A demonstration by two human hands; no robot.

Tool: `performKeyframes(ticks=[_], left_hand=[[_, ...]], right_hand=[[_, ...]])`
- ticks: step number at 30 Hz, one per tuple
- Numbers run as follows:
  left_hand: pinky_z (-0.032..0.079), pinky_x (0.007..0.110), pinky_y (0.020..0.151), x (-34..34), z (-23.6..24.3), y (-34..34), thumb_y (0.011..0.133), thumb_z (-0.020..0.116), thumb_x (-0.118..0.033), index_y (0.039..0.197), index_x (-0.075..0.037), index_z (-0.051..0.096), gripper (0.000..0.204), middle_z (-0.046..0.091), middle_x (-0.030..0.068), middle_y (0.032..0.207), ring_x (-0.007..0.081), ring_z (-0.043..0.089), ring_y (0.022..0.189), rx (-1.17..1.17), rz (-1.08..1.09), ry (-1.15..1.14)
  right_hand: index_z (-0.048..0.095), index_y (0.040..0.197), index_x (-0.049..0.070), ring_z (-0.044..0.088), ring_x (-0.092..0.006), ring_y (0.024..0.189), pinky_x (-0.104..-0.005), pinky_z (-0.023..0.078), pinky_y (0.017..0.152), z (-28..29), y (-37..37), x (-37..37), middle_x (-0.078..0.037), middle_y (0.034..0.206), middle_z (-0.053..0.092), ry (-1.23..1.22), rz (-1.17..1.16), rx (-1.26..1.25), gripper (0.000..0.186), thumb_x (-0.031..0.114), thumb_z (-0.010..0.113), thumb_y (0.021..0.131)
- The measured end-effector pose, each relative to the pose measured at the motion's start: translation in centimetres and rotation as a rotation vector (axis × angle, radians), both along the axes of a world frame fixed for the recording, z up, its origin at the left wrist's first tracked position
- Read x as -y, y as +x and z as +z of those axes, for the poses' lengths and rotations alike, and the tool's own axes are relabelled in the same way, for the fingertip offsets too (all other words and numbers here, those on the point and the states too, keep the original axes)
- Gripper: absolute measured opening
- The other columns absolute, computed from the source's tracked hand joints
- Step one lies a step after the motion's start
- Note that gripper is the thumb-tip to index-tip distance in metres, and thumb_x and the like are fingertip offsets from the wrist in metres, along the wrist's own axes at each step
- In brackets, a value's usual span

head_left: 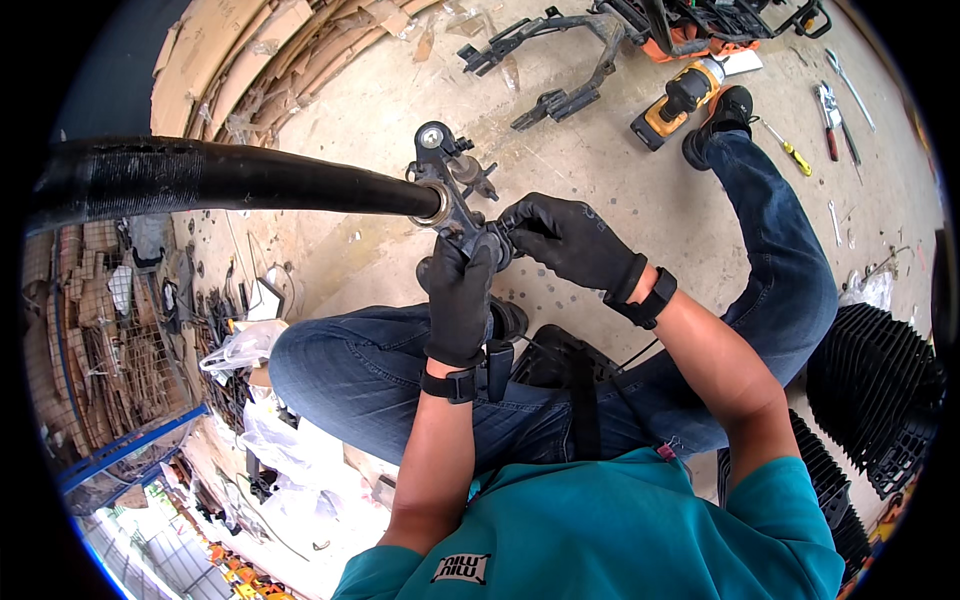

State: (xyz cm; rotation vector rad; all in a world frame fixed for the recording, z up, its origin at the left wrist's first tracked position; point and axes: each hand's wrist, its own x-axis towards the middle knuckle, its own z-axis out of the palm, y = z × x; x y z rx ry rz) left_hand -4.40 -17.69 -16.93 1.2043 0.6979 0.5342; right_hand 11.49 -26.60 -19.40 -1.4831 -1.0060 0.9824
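A thick black tube (240, 180) comes in from the left and ends in a metal collar. Around that end sits a dark metal bracket (452, 205) with a round bolted eye at its far end and a threaded stud on its right side. My gloved left hand (460, 305) is closed round the bracket's near end, thumb up. From the right, my gloved right hand (575, 245) meets the same end with its fingers bent in a pinch. Whatever those fingertips hold is hidden by the glove and the bracket.
On the floor ahead lie a black metal frame (590, 75), a yellow-and-black cordless impact wrench (680, 100), a yellow-handled screwdriver (795, 157) and a spanner (835, 222). Flattened cardboard (235, 65) is stacked far left. Plastic bags (290, 450) lie left, black ribbed parts (870, 370) right.
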Motion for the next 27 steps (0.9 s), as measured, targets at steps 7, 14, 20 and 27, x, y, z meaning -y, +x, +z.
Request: performKeyframes(ticks=[7,14,20,27], left_hand=[[0.046,0.027,0.083,-0.19,-0.44,-0.30,0.101,0.050,-0.009,0.118,0.002,0.057,0.022,0.061,0.0039,0.100,0.0102,0.055,0.090,-0.072,-0.003,0.052],[0.047,0.027,0.084,-0.15,-0.46,-0.30,0.101,0.051,-0.009,0.121,0.002,0.057,0.023,0.062,0.0042,0.101,0.0103,0.056,0.091,-0.078,0.005,0.046],[0.047,0.027,0.084,-0.19,-0.60,-0.41,0.101,0.052,-0.009,0.121,0.002,0.057,0.024,0.062,0.0043,0.101,0.0103,0.056,0.091,-0.057,0.000,0.023],[0.047,0.026,0.083,-0.17,-0.33,-0.18,0.101,0.052,-0.010,0.120,0.002,0.057,0.023,0.062,0.0040,0.100,0.0100,0.056,0.090,0.003,-0.022,0.003]], right_hand=[[0.063,0.113,0.004,0.060,-0.0146,0.073,-0.0315,0.049,0.070,-0.10,-0.24,-0.04,-0.009,0.080,0.065,0.044,-0.038,-0.011,0.024,0.016,0.066,0.092],[0.064,0.112,0.004,0.060,-0.0144,0.072,-0.0312,0.049,0.069,-0.03,-0.17,-0.01,-0.009,0.080,0.065,0.049,-0.032,-0.007,0.024,0.016,0.065,0.092],[0.064,0.111,0.002,0.063,-0.0159,0.077,-0.0320,0.051,0.073,0.10,-0.17,0.01,-0.012,0.087,0.068,0.039,-0.023,-0.048,0.022,0.014,0.064,0.093],[0.064,0.110,0.002,0.064,-0.0166,0.078,-0.0324,0.051,0.074,0.43,-0.10,0.09,-0.013,0.090,0.069,0.030,-0.022,-0.020,0.020,0.013,0.064,0.093]])
